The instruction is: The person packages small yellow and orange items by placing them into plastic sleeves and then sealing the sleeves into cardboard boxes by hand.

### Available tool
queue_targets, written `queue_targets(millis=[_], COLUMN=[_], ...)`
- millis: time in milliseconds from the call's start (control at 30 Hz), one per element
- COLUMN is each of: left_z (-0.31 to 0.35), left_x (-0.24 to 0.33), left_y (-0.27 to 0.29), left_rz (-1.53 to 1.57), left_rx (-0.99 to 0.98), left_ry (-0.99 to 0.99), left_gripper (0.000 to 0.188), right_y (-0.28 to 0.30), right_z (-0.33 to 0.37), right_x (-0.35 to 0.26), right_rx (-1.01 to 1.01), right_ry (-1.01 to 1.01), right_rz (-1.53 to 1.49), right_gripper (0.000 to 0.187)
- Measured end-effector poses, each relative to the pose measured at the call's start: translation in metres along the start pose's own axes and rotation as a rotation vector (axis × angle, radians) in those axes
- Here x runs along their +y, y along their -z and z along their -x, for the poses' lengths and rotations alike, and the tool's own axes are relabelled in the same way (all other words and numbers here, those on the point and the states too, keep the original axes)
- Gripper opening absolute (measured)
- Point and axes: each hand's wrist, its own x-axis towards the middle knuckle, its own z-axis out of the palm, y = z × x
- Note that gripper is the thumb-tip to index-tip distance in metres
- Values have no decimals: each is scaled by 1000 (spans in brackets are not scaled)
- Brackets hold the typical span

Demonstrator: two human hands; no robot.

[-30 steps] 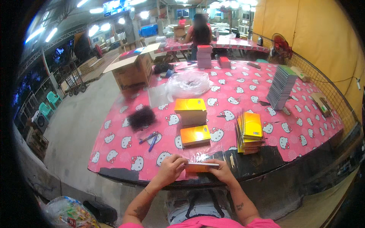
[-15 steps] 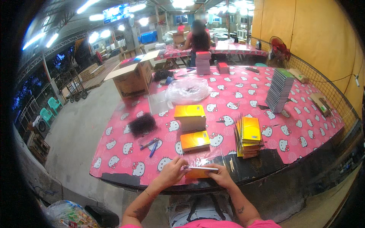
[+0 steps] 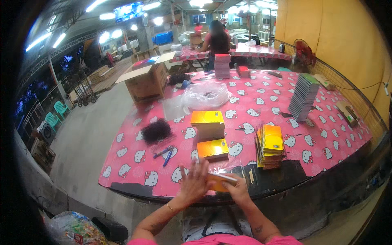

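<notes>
A small orange-covered notebook (image 3: 219,184) is held tilted at the table's near edge. My right hand (image 3: 240,191) grips its right end, thumb on top. My left hand (image 3: 194,183) lies against the left end with its fingers stretched out, partly hiding the notebook. Just beyond stand a low stack of yellow-orange notebooks (image 3: 213,149) and, behind it, a taller stack (image 3: 208,122). To the right is a pile of spiral-bound yellow notebooks (image 3: 271,143). Blue pens (image 3: 167,157) and a heap of black spiral wire (image 3: 157,131) lie to the left.
A pink patterned cloth covers the table (image 3: 134,163). On it are a clear plastic bag (image 3: 206,96), an open cardboard box (image 3: 146,83), a tall stack of dark-edged notebooks (image 3: 302,100) and a pink-edged stack (image 3: 222,67). A person (image 3: 216,41) works at the far table.
My left hand has gone from pinching the notebook's left end to lying on it with fingers stretched. The notebook has turned, its right end now nearer me. The view has shifted slightly.
</notes>
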Motion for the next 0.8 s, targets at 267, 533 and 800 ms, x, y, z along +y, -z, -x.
queue_targets(millis=[267, 533, 800], left_z=[-4, -5, -6], left_x=[-7, 1, 11], left_y=[-1, 9, 3], left_rz=[5, -182, -87], left_rx=[85, 20, 31], left_ry=[-4, -27, -76], left_gripper=[94, 98, 93], right_y=[-1, -8, -7], right_z=[-2, -2, -5], right_x=[7, 3, 2], right_rx=[-111, -122, -127], right_ry=[-86, 50, 59], right_rz=[-163, 35, -58], right_gripper=[32, 34, 37])
